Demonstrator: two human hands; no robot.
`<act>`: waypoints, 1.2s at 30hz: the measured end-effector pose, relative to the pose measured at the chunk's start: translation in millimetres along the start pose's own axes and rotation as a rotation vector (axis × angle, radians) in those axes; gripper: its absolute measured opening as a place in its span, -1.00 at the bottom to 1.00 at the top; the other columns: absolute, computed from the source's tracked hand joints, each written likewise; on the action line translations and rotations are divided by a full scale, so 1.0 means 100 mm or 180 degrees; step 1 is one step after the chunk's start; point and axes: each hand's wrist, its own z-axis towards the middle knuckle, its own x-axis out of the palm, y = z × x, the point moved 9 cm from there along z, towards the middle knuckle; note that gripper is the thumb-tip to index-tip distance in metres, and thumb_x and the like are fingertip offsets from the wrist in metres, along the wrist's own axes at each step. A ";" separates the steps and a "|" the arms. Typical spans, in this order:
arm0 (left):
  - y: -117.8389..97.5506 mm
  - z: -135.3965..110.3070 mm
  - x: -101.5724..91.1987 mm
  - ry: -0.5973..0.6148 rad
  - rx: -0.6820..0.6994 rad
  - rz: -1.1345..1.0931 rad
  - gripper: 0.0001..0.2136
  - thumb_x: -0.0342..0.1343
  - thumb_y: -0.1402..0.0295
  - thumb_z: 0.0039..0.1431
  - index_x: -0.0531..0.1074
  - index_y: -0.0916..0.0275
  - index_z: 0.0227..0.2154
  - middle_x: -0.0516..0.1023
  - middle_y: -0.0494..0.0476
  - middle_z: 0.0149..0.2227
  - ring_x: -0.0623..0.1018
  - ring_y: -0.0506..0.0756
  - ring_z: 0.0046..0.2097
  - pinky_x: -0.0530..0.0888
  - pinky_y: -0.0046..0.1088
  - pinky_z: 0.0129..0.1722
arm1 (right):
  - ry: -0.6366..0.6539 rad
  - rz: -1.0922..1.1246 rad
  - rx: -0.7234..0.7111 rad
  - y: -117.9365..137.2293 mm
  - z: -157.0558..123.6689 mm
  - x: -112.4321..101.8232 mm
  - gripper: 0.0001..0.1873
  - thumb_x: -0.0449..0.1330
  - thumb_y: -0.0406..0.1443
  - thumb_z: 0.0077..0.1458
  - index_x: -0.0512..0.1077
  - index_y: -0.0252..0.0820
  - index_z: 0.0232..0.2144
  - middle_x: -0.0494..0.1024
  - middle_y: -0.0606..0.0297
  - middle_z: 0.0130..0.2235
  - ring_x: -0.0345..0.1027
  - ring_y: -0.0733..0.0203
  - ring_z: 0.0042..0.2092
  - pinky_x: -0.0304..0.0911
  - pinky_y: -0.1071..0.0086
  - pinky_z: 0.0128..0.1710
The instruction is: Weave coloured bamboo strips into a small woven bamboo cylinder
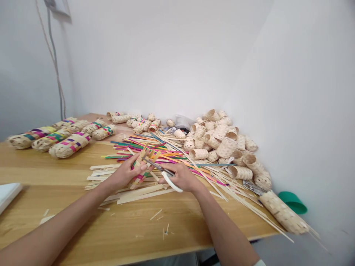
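My left hand [129, 171] is closed around a small woven basket [140, 178] of pale strips with pink and green bands, strip ends sticking up at its top. In my right hand [181, 176] is a pair of scissors [172, 182] with white handles. Their metal blades point left and reach the upper strip ends of the basket; whether they are closed on a strip I cannot tell. Beneath both hands lie loose pale strips [135, 195], and just behind them coloured strips [124, 146] in pink, green and orange.
Finished-looking woven cases with coloured bands [70, 144] lie at the left. Plain woven tubes [219, 138] are heaped at the right against the wall. A green round object [292, 202] and a long woven piece [283, 212] sit near the right edge. Small offcuts dot the wooden table [116, 236].
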 end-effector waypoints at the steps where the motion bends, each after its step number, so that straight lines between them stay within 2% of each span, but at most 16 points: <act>1: 0.00 0.00 0.01 0.0027 0.0030 -0.0064 -0.26 0.20 -0.09 -0.03 0.35 0.20 0.19 0.49 0.23 0.15 0.40 0.33 0.21 0.33 -0.19 0.18 | 0.0009 0.0023 0.0017 0.00 0.00 0.00 -0.65 0.26 -0.08 0.10 0.56 -0.10 -0.11 0.45 0.41 -0.43 0.14 0.33 -0.43 0.07 0.49 -0.43; 5: 0.03 -0.01 0.03 0.0106 -0.0110 -0.0244 -0.23 0.20 -0.11 -0.04 0.32 0.21 0.21 0.55 0.25 0.06 0.46 0.36 0.14 0.42 -0.12 0.10 | 0.0129 0.0121 0.0051 0.01 0.00 0.04 -0.61 0.25 -0.09 0.11 0.53 -0.04 -0.02 0.51 0.41 -0.38 0.21 0.31 -0.40 0.12 0.49 -0.40; 8: 0.02 -0.01 0.01 0.0089 -0.0172 -0.0139 -0.22 0.21 -0.12 -0.09 0.37 0.20 0.17 0.61 0.23 -0.06 0.52 0.37 0.06 0.48 -0.13 0.00 | 0.0268 0.0228 0.0030 0.01 -0.01 0.08 -0.59 0.25 -0.10 0.12 0.52 -0.04 0.01 0.55 0.38 -0.32 0.29 0.26 -0.33 0.18 0.47 -0.34; 11: 0.00 -0.01 -0.03 0.0042 -0.0131 -0.0025 -0.25 0.21 -0.11 -0.09 0.40 0.20 0.15 0.62 0.23 -0.10 0.52 0.37 0.04 0.50 -0.16 -0.05 | 0.0196 0.0217 0.0038 -0.01 -0.01 0.08 -0.57 0.26 -0.09 0.11 0.52 -0.04 0.02 0.57 0.36 -0.27 0.32 0.23 -0.31 0.20 0.45 -0.30; 18: -0.03 -0.01 -0.01 0.0117 -0.0075 -0.0126 -0.25 0.20 -0.09 -0.06 0.37 0.24 0.17 0.62 0.23 -0.08 0.54 0.35 0.00 0.50 -0.19 -0.06 | -0.0042 -0.0153 0.0035 -0.04 -0.02 0.04 -0.66 0.27 -0.09 0.10 0.57 -0.11 -0.12 0.52 0.41 -0.42 0.20 0.32 -0.43 0.07 0.47 -0.41; 21: -0.08 0.00 -0.04 0.0038 -0.0045 -0.0063 -0.25 0.23 -0.10 -0.10 0.41 0.24 0.12 0.61 0.23 -0.04 0.55 0.35 -0.01 0.48 -0.19 -0.02 | -0.0024 -0.0179 0.0097 -0.07 -0.02 0.00 -0.61 0.28 -0.09 0.09 0.54 -0.11 -0.07 0.55 0.37 -0.36 0.26 0.30 -0.40 0.11 0.47 -0.38; 25: -0.12 0.01 -0.11 -0.0097 0.0043 0.0416 -0.24 0.22 -0.11 -0.11 0.41 0.25 0.13 0.56 0.22 0.05 0.50 0.37 0.08 0.41 -0.17 0.08 | -0.0119 -0.0270 0.0149 -0.10 -0.02 -0.09 -0.48 0.36 -0.12 -0.01 0.48 -0.09 0.02 0.58 0.26 -0.12 0.36 0.23 -0.26 0.20 0.42 -0.28; 30: -0.09 0.02 -0.15 -0.0283 0.0072 0.1029 -0.11 0.16 -0.13 -0.09 0.23 0.33 0.26 0.42 0.33 0.20 0.39 0.40 0.20 0.35 -0.14 0.14 | -0.0281 -0.0527 0.0105 -0.09 -0.01 -0.11 -0.45 0.39 -0.12 -0.03 0.47 -0.08 0.03 0.60 0.30 -0.20 0.33 0.27 -0.33 0.16 0.44 -0.34; 36: -0.17 0.01 -0.17 -0.0649 0.0508 0.1576 -0.22 0.16 -0.06 -0.02 0.27 0.28 0.22 0.41 0.34 0.21 0.41 0.36 0.20 0.34 -0.10 0.15 | -0.0406 -0.0722 -0.0076 -0.06 -0.01 -0.08 -0.45 0.38 -0.12 -0.02 0.47 -0.08 0.04 0.61 0.29 -0.17 0.35 0.28 -0.34 0.17 0.44 -0.32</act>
